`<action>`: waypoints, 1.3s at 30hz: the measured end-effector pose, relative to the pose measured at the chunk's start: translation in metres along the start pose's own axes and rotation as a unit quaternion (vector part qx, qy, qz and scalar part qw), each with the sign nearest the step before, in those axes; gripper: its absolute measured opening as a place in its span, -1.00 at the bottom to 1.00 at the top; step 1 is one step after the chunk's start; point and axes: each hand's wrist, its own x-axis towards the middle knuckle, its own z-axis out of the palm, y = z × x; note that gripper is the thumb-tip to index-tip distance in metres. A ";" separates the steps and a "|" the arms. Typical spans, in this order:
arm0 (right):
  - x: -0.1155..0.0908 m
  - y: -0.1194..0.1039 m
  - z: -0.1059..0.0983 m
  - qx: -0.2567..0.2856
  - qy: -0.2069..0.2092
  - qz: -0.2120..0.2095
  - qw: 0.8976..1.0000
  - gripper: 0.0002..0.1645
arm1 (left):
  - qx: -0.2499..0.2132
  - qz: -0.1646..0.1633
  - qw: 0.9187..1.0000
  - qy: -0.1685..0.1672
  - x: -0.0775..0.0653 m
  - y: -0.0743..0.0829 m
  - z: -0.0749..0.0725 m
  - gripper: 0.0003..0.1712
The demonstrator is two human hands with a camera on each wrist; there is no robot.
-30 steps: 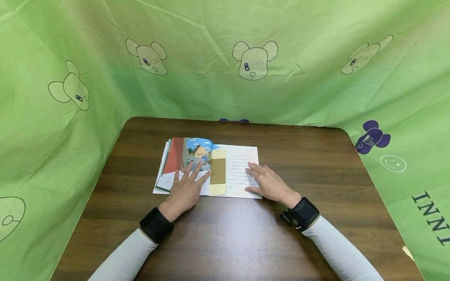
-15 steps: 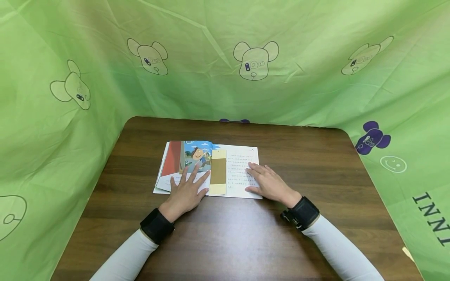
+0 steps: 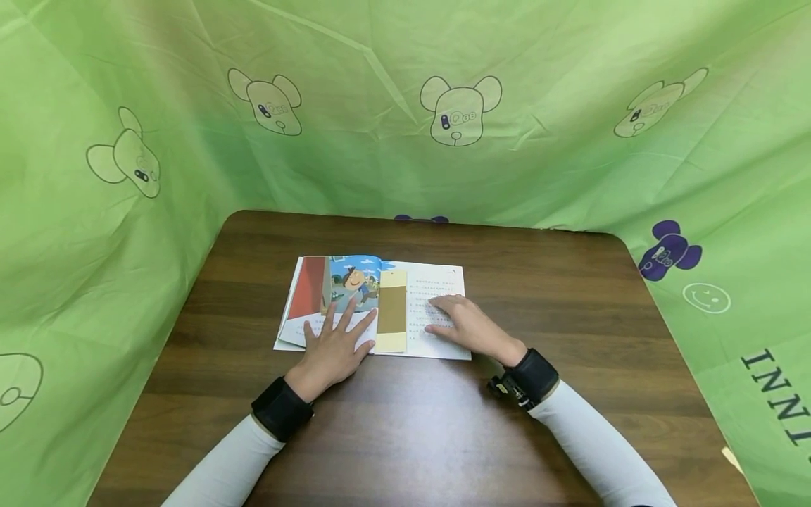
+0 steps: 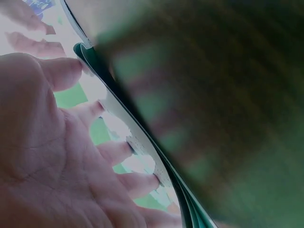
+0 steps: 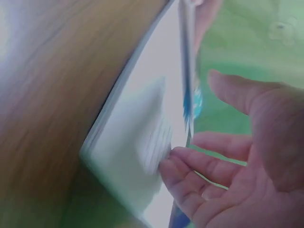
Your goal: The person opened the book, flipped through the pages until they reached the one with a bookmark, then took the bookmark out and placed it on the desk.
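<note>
An open picture book (image 3: pixel 423 278) lies on the table. Its left page carries a cartoon figure in a colour picture (image 3: pixel 356 277); the right page has lines of small print beside a yellow and brown panel (image 3: pixel 392 310). My left hand (image 3: pixel 329 358) rests with fingers spread on the lower part of the left page. In the left wrist view its fingertips touch the page near the book's lower edge (image 4: pixel 135 126). My right hand (image 3: pixel 474 329) is over the right page, fingers extended leftward. The blurred right wrist view shows its fingers (image 5: pixel 190 183) close to the pages (image 5: pixel 128 137); contact is unclear.
The book sits on a brown wooden table (image 3: pixel 538 274) with rounded far corners. A green cloth (image 3: pixel 355 162) with cartoon bear heads surrounds the table. A small pale object (image 3: pixel 732 459) is at the right edge. Both wrists wear black bands (image 3: pixel 283 408).
The raised left pages have settled flatter, and my left hand has shifted slightly down with its thumb more spread. My right hand has moved left, farther over the right page.
</note>
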 end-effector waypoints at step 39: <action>0.067 -0.023 0.036 0.418 0.041 0.325 0.847 -0.83 | 0.008 -0.018 1.000 -0.023 0.003 0.004 0.003 -0.25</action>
